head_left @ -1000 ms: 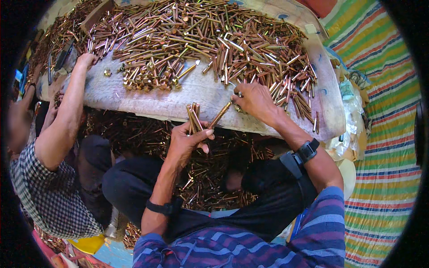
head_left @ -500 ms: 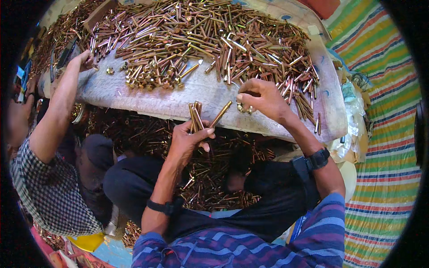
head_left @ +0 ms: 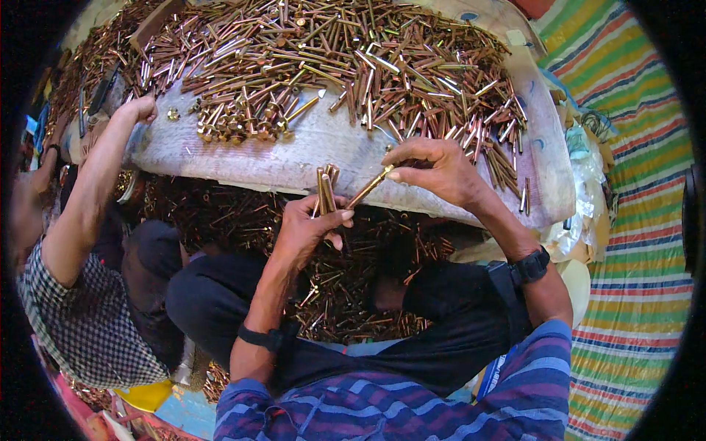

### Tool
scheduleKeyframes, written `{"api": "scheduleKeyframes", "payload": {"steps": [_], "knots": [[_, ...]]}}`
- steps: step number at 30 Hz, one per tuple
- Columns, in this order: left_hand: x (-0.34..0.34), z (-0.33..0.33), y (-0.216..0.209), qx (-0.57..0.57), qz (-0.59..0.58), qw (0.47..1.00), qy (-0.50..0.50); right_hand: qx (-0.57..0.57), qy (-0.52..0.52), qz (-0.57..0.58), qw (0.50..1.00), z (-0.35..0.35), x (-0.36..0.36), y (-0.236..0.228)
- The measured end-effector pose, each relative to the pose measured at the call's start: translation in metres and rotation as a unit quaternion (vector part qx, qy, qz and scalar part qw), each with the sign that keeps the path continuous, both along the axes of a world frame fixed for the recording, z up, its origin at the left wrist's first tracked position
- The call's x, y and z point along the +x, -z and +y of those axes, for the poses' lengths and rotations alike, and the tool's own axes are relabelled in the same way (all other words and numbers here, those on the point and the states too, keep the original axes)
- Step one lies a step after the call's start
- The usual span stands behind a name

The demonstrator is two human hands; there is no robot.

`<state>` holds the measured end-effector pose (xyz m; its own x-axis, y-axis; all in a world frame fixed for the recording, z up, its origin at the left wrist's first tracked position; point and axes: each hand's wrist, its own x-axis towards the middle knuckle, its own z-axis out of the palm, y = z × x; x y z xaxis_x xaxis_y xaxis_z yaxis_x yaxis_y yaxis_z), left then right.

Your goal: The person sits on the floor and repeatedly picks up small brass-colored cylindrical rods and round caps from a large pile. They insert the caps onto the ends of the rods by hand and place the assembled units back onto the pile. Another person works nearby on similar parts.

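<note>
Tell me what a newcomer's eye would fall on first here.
Most likely the bolt heap sprawled over the pale cloth at the top. The striped sheet down the right side probably comes next. Then, near centre, the left hand holding several bolts, the right hand at one's tip.

Two bare hands of mine, left hand [head_left: 303,226] and right hand [head_left: 440,175], and metal pieces past counting.
At centre, my left hand has one slanting golden metal rod [head_left: 362,192] and at least three upright coppery metal rods [head_left: 324,192], overlap hiding any others. I wear two black wristbands, one left [head_left: 262,339], one right [head_left: 531,266]. Across the top lies one broad heap of long coppery metal rods [head_left: 323,59], too many to count; below centre, one dark heap of metal pieces [head_left: 346,294], likewise. At right, one multicoloured striped plastic sheet [head_left: 632,257]; lower left, one yellow piece [head_left: 145,395].
</note>
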<state>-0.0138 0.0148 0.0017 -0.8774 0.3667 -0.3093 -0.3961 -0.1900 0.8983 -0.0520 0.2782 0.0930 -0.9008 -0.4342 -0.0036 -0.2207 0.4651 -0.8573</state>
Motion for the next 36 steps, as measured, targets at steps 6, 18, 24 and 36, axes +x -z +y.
{"api": "scheduleKeyframes", "payload": {"steps": [6, 18, 24, 36], "knots": [[-0.001, -0.002, -0.003, -0.012, -0.003, 1.000, 0.010, 0.011, 0.003, -0.007, 1.000, 0.001, 0.003, 0.001], [-0.001, -0.005, -0.011, -0.040, 0.010, 0.999, 0.026, 0.118, -0.027, 0.052, 0.991, 0.004, 0.006, 0.003], [0.001, -0.005, -0.009, -0.048, 0.010, 0.998, 0.041, 0.191, -0.031, 0.094, 0.977, 0.002, 0.009, 0.009], [0.000, -0.002, -0.005, -0.037, 0.011, 0.998, 0.055, 0.181, -0.081, 0.099, 0.975, 0.001, 0.013, 0.010]]}}
